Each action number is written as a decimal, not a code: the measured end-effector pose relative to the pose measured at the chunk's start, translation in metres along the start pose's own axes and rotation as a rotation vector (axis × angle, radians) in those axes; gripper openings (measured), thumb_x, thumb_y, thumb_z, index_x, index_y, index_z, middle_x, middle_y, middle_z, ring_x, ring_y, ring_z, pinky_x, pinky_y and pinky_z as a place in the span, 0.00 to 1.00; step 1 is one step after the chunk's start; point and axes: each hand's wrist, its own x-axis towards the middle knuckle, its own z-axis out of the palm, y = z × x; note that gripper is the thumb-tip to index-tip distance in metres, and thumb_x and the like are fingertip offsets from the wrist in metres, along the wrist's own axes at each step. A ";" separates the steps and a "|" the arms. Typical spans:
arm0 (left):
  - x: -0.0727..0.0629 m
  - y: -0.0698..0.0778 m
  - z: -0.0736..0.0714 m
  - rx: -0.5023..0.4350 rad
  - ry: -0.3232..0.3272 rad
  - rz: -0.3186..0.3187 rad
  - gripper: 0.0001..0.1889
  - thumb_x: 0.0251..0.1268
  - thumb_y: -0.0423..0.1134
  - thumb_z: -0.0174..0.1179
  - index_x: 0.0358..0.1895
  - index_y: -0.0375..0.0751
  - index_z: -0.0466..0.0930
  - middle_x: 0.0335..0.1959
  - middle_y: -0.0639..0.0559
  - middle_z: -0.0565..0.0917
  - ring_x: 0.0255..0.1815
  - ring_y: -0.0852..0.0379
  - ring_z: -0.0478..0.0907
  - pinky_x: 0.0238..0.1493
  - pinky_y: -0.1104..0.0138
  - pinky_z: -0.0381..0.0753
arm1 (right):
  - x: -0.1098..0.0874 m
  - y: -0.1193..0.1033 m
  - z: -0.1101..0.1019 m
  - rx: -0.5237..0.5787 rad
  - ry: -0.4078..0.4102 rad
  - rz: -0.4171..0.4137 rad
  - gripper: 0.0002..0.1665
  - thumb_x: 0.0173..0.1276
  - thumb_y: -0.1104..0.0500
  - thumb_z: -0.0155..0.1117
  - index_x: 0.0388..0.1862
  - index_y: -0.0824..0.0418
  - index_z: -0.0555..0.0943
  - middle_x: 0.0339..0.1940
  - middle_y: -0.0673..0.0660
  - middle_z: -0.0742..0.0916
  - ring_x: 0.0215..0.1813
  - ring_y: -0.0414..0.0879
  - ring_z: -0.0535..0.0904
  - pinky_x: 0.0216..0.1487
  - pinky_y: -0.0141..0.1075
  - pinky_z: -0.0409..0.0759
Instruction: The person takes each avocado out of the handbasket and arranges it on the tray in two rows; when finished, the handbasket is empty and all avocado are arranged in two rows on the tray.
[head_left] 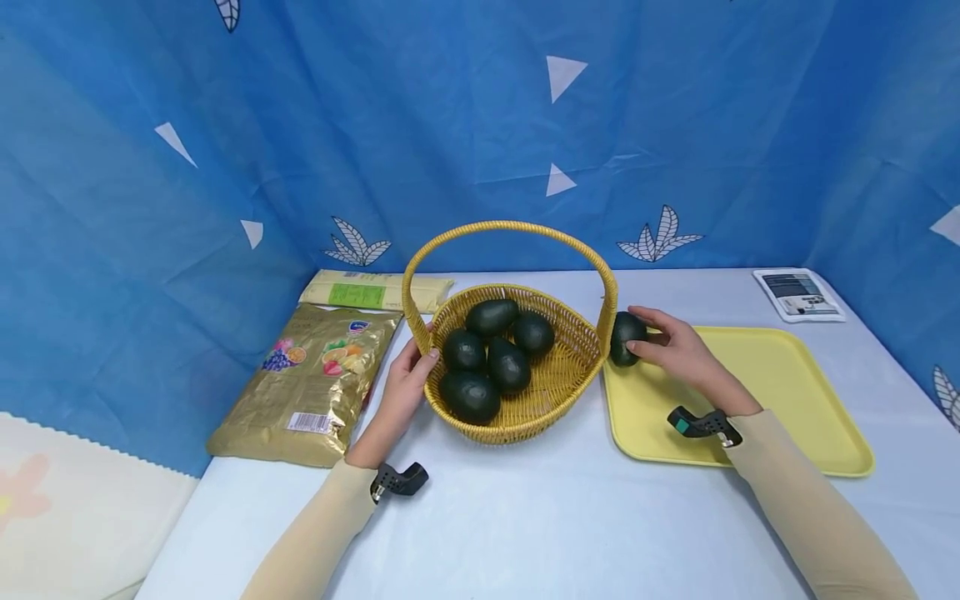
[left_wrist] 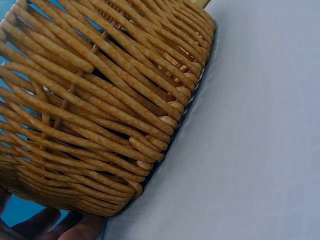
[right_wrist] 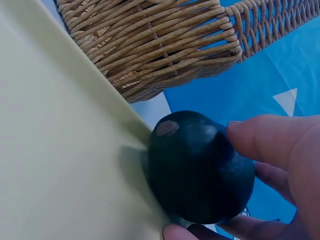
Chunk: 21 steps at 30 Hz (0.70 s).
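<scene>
Basket [head_left: 517, 430] gripped by the left hand [head_left: 405, 382]; right hand [head_left: 677, 352] pinching an avocado [head_left: 624, 340].

The table [head_left: 487, 525] carried the items noted. The tray [head_left: 795, 400] lay under the right grip and beyond it to the right. The basket stood between the grips, handle upright, five avocados [head_left: 508, 367] inside, mostly toward the left grip. The gold bag [head_left: 300, 392] lay left of that grip, apparently set aside. The left hand was closed at the basket's side, probably to keep it from sliding. The right hand was parted only to the fruit's width, thumb opposing fingers, judged a secure hold for a rounded skin. Its avocado was by the tray's left edge, just beside the basket; contact with the tray could not be confirmed.
</scene>
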 end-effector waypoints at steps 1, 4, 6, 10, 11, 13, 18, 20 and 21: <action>0.000 0.000 0.000 0.000 0.002 -0.004 0.27 0.80 0.40 0.49 0.78 0.47 0.63 0.76 0.41 0.69 0.77 0.43 0.66 0.77 0.46 0.66 | 0.000 0.000 0.000 0.000 -0.002 0.001 0.41 0.75 0.57 0.62 0.82 0.64 0.58 0.79 0.74 0.65 0.69 0.73 0.74 0.52 0.31 0.83; 0.000 0.000 0.001 0.006 0.007 -0.011 0.26 0.80 0.40 0.49 0.78 0.48 0.63 0.76 0.41 0.69 0.77 0.43 0.66 0.77 0.46 0.66 | 0.001 -0.001 0.000 0.015 -0.010 0.002 0.41 0.75 0.57 0.62 0.81 0.64 0.59 0.79 0.74 0.65 0.70 0.72 0.73 0.50 0.28 0.82; 0.001 -0.001 0.001 0.006 0.006 -0.007 0.26 0.80 0.40 0.49 0.78 0.47 0.63 0.77 0.41 0.69 0.77 0.43 0.66 0.77 0.46 0.66 | 0.001 -0.001 -0.001 0.026 -0.009 0.003 0.40 0.75 0.57 0.61 0.81 0.64 0.59 0.79 0.74 0.65 0.70 0.72 0.73 0.48 0.24 0.80; 0.002 -0.001 0.000 0.006 0.006 0.001 0.27 0.80 0.40 0.49 0.78 0.47 0.63 0.77 0.41 0.68 0.77 0.43 0.66 0.78 0.46 0.65 | 0.002 -0.001 0.000 0.034 -0.008 -0.010 0.40 0.75 0.58 0.61 0.81 0.64 0.59 0.79 0.73 0.64 0.70 0.73 0.73 0.47 0.21 0.78; 0.002 -0.001 0.000 0.004 0.006 0.001 0.27 0.80 0.40 0.49 0.79 0.47 0.63 0.77 0.41 0.68 0.77 0.43 0.66 0.78 0.46 0.65 | 0.001 -0.001 -0.001 0.030 -0.006 -0.011 0.40 0.75 0.58 0.61 0.81 0.64 0.59 0.79 0.73 0.65 0.69 0.73 0.73 0.47 0.21 0.78; 0.001 -0.001 0.000 -0.001 0.004 -0.003 0.27 0.80 0.40 0.49 0.78 0.47 0.63 0.77 0.41 0.68 0.77 0.43 0.66 0.78 0.46 0.65 | 0.001 -0.002 -0.001 0.013 0.001 -0.003 0.40 0.76 0.57 0.60 0.81 0.63 0.59 0.80 0.72 0.65 0.70 0.72 0.74 0.50 0.25 0.80; 0.000 0.000 0.000 -0.013 -0.010 -0.010 0.27 0.81 0.40 0.48 0.79 0.46 0.62 0.77 0.41 0.68 0.78 0.44 0.65 0.78 0.46 0.65 | -0.002 -0.004 -0.004 -0.015 0.016 0.028 0.40 0.77 0.52 0.59 0.82 0.60 0.59 0.80 0.71 0.64 0.71 0.70 0.72 0.62 0.51 0.83; 0.000 -0.001 0.000 -0.012 -0.014 -0.012 0.27 0.81 0.40 0.48 0.79 0.47 0.61 0.77 0.41 0.67 0.78 0.44 0.65 0.78 0.46 0.65 | -0.004 -0.004 -0.006 -0.013 0.020 0.028 0.40 0.77 0.52 0.59 0.82 0.60 0.59 0.80 0.72 0.64 0.73 0.71 0.71 0.64 0.58 0.79; -0.001 -0.001 0.000 -0.011 -0.015 -0.013 0.27 0.81 0.41 0.48 0.79 0.47 0.61 0.78 0.41 0.67 0.78 0.44 0.65 0.78 0.47 0.66 | -0.005 -0.004 -0.007 -0.015 0.024 0.027 0.40 0.77 0.52 0.59 0.82 0.60 0.59 0.80 0.72 0.64 0.73 0.71 0.70 0.65 0.59 0.79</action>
